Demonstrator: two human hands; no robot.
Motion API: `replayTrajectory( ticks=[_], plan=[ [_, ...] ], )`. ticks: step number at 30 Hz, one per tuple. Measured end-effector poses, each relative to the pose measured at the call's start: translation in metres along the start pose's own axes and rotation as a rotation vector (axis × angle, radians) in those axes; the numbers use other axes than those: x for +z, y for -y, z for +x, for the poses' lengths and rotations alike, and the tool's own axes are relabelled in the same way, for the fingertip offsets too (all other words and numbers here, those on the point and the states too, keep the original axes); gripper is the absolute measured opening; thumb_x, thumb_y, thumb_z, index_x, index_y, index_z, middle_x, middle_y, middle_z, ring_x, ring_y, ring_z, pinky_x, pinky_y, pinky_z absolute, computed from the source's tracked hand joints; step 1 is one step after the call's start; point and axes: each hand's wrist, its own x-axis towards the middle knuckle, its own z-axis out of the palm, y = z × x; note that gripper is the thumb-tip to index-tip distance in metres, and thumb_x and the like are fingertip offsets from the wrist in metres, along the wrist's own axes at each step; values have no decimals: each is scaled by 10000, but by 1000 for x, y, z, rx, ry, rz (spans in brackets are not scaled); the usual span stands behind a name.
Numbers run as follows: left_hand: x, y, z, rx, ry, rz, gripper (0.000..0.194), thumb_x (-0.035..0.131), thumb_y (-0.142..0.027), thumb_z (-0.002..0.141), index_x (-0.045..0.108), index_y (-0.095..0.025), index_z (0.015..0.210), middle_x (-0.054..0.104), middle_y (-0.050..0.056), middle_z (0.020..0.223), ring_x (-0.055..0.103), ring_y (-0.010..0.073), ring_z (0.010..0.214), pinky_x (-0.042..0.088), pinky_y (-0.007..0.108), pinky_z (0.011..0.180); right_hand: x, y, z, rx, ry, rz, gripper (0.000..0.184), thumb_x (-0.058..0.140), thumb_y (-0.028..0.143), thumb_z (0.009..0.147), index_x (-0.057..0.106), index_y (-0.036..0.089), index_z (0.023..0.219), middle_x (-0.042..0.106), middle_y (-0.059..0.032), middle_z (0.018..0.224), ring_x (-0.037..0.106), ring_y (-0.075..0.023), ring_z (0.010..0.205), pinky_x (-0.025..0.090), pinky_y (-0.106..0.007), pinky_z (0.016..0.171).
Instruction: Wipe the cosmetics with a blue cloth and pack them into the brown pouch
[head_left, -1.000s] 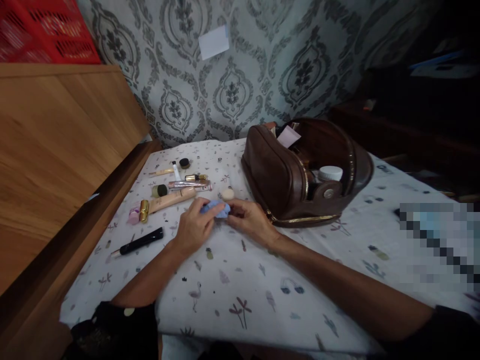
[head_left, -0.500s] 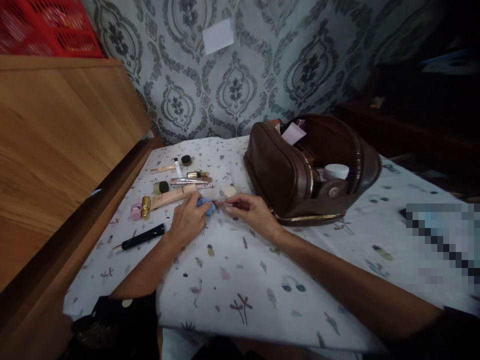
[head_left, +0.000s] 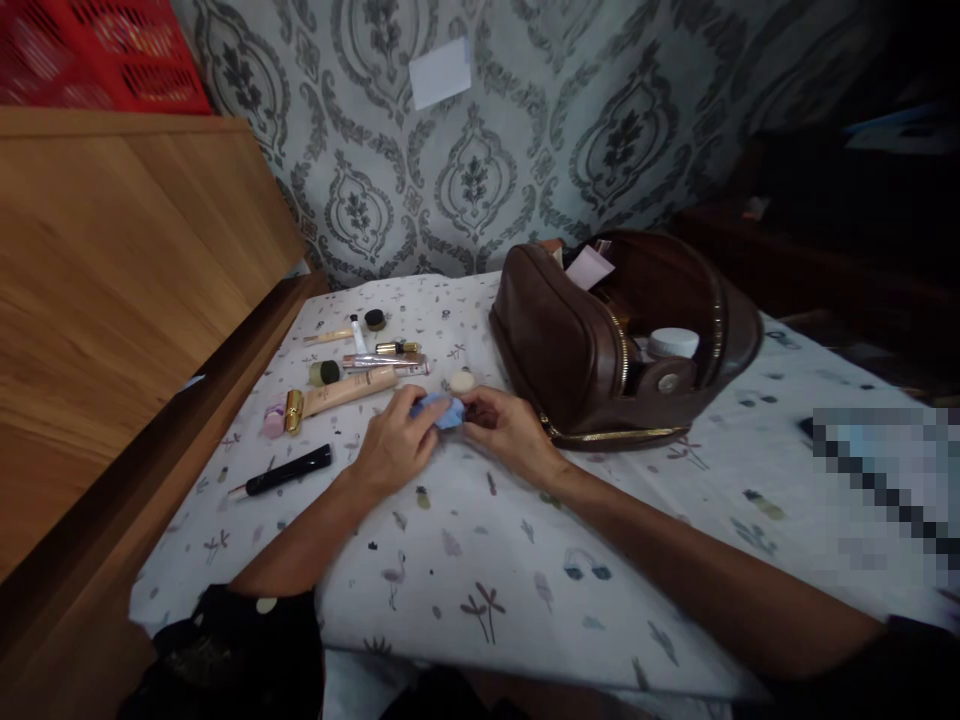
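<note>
My left hand (head_left: 396, 440) is closed on a crumpled blue cloth (head_left: 444, 411) above the printed tablecloth. Facing it, my right hand (head_left: 511, 432) pinches a small dark item against the cloth; fingers hide most of it. Just behind the hands lies a small round cream-coloured piece (head_left: 461, 382). Left of my left hand rest a peach squeeze tube (head_left: 349, 391), a gold-capped piece (head_left: 294, 411), a pink-capped bottle (head_left: 274, 418) and a black tube (head_left: 291, 470). A brown cosmetic bag (head_left: 555, 340) stands unzipped beside my right hand.
Behind the peach tube lie a green jar with a black lid (head_left: 325, 373), a silvery tube (head_left: 382, 360) and a dark round pot (head_left: 374, 319). A white-lidded jar (head_left: 673, 343) sits inside the bag. A wooden panel (head_left: 135, 280) borders the left; patterned wall behind.
My left hand has moved right with the blue cloth, which now meets the small item in my right hand. The right hand has stayed nearly in place.
</note>
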Motion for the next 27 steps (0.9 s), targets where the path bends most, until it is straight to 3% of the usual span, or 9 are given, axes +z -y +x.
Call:
replayTrajectory(
  ticks=[5,12,19,23,27],
  plan=[
    [-1,5,-1,-65,74,51,343,474,-128,881,671,-237,1140,522,85,1107,565,222,1001,516,291,740,0,4,-2,-61,15,-50,220,664,182,734,727,199,944,686,-20,874,635,-156,771,540,-298,739],
    [-6,18,1,-193,135,100,297,494,-134,884,681,-243,1087,531,79,1075,573,229,981,498,293,716,1,12,-2,39,43,121,213,731,303,748,710,197,932,740,-48,947,697,-203,898,560,-365,862],
    [-7,17,1,-220,127,88,290,501,-135,872,688,-247,1064,548,71,1066,583,224,947,481,285,672,1,6,-1,-26,21,45,186,686,351,803,722,205,912,731,-48,919,667,-194,851,544,-348,802],
    [-6,15,0,-218,50,60,373,484,-127,871,655,-235,1184,555,75,1097,589,219,970,485,280,687,1,4,-1,-13,-23,-7,320,707,263,758,670,208,1071,705,-38,925,654,-182,827,539,-338,784],
    [-4,7,-1,-155,27,0,422,467,-188,929,586,-257,1328,553,63,1078,589,197,955,499,274,746,1,6,-3,-20,-3,-63,247,683,232,759,653,192,1000,681,-16,851,630,-160,758,528,-302,725]
  ],
)
